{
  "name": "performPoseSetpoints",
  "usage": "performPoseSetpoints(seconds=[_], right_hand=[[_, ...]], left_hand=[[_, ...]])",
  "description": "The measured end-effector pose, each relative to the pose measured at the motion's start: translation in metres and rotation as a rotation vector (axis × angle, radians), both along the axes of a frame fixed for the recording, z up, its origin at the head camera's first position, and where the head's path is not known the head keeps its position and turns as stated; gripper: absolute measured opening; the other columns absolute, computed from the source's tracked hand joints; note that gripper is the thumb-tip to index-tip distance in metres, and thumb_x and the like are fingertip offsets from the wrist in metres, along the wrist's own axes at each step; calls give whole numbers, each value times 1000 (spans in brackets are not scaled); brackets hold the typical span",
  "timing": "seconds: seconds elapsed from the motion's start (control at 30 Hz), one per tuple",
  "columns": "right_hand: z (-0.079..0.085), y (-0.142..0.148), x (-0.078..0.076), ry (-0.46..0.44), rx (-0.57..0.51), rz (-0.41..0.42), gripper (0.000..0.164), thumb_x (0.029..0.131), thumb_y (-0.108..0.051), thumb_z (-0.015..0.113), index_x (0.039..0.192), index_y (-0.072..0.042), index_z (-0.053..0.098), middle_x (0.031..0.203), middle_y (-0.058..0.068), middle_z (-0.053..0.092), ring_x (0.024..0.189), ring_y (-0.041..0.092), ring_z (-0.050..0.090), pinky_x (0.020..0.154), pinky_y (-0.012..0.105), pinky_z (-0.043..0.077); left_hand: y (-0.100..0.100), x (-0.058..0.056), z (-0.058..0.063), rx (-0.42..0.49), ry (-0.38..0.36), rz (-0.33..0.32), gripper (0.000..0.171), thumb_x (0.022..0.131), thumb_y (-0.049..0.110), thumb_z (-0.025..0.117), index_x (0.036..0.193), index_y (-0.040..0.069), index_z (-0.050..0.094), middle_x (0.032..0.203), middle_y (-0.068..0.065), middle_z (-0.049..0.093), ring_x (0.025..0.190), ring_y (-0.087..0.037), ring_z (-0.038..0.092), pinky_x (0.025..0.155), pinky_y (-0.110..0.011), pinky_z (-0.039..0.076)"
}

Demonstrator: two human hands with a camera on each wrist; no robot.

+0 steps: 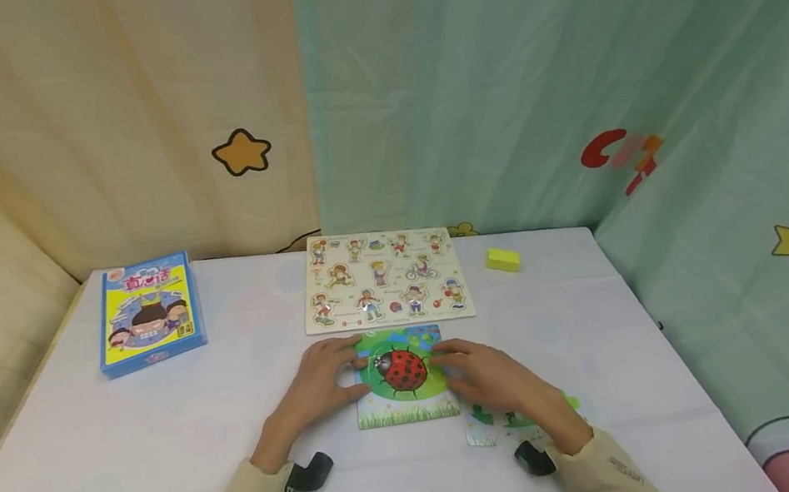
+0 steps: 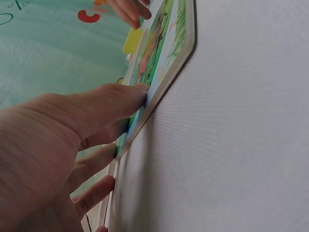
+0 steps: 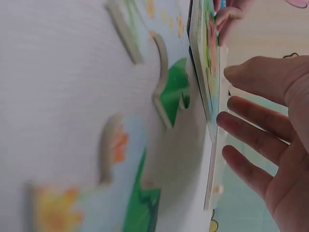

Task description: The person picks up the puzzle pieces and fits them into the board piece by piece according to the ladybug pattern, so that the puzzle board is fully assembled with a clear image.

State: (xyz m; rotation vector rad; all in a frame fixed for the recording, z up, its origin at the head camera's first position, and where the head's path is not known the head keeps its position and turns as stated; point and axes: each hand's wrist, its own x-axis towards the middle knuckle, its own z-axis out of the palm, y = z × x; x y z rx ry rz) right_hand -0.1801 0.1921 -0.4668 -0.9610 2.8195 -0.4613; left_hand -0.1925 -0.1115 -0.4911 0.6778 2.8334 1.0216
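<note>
A square ladybug jigsaw puzzle (image 1: 408, 408) lies flat on the table between both hands. My left hand (image 1: 322, 376) is at its left side; in the left wrist view, the thumb (image 2: 120, 99) touches the picture near the edge and the other fingers spread along the corner. At the right edge, my right hand (image 1: 492, 375) hovers with its fingers spread and nothing held; the right wrist view shows the fingertips (image 3: 227, 118) close over the puzzle's side. Loose jigsaw pieces (image 1: 481, 434) with green and pale blue print lie beneath the right wrist, partly hidden by it.
Directly behind the ladybug puzzle lies a cream board (image 1: 370, 287) with printed sports figures. A blue and yellow box (image 1: 149, 314) stands at the back left. Toward the back right is a small yellow block (image 1: 502, 259). Printed curtains (image 1: 420, 108) hang behind the table.
</note>
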Motion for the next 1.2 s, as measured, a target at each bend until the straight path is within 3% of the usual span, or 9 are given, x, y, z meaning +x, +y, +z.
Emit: performPoseSetpoints(seconds=[0.3, 0.6, 0.9, 1.2], right_hand=[[6, 21, 31, -17, 28, -36, 47, 90, -37, 74, 131, -16, 65, 132, 0, 63, 124, 20, 58, 103, 42, 50], [6, 34, 56, -109, 33, -85, 49, 87, -45, 75, 129, -19, 66, 131, -2, 65, 123, 19, 59, 100, 44, 51], [0, 35, 61, -35, 52, -48, 46, 83, -37, 80, 124, -19, 68, 127, -7, 67, 117, 15, 60, 96, 39, 53], [-2, 34, 62, -26, 33, -36, 42, 86, -33, 79, 123, -16, 70, 126, -5, 66, 120, 16, 60, 99, 38, 53]], left_hand=[[1, -2, -2, -1, -4, -1, 23, 79, 26, 84, 96, 17, 71, 149, -11, 53, 138, -37, 43, 117, -57, 27], [1, -2, -2, 6, 5, 4, 21, 79, 26, 84, 91, 17, 69, 147, -11, 54, 137, -37, 44, 117, -58, 27], [-6, -4, -7, 95, -17, -40, 21, 80, 23, 83, 93, 15, 69, 149, -15, 52, 137, -42, 40, 116, -62, 21], [-12, -5, -4, 85, -102, -86, 43, 70, 34, 90, 104, 16, 69, 155, -13, 45, 143, -42, 32, 118, -61, 18]])
